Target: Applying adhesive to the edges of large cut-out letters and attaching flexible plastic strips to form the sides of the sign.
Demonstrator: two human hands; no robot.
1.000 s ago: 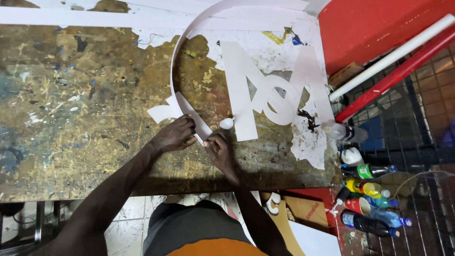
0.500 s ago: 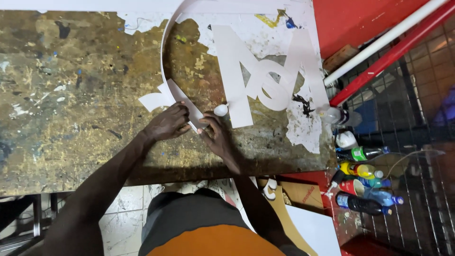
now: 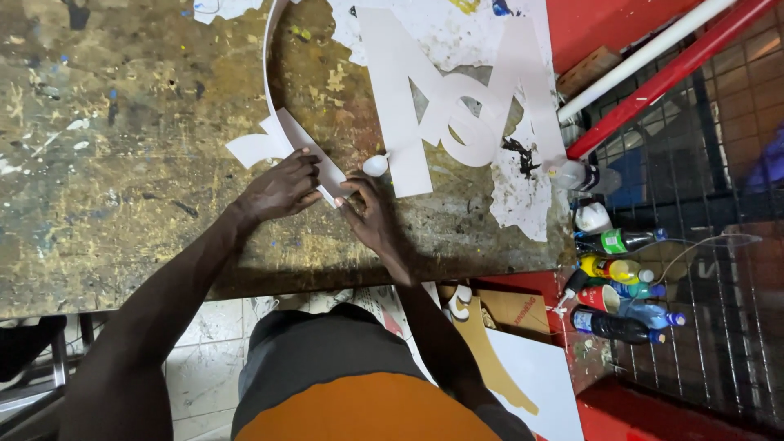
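On the tabletop (image 3: 122, 204), near its front edge, lies a small white shape (image 3: 260, 145) with a long bent strip (image 3: 282, 122) standing along it. The left hand (image 3: 282, 188) lies flat, fingers spread, pressing the strip down. The right hand (image 3: 367, 214) pinches the strip's end. Good work means pressing firmly, keeping the strip tight to the edge, moving slowly.

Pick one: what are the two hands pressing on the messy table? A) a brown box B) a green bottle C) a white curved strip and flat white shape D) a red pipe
C: the left hand and right hand both press on the white curved strip and flat white shape on the paint-stained table; the bottles sit off to the side.
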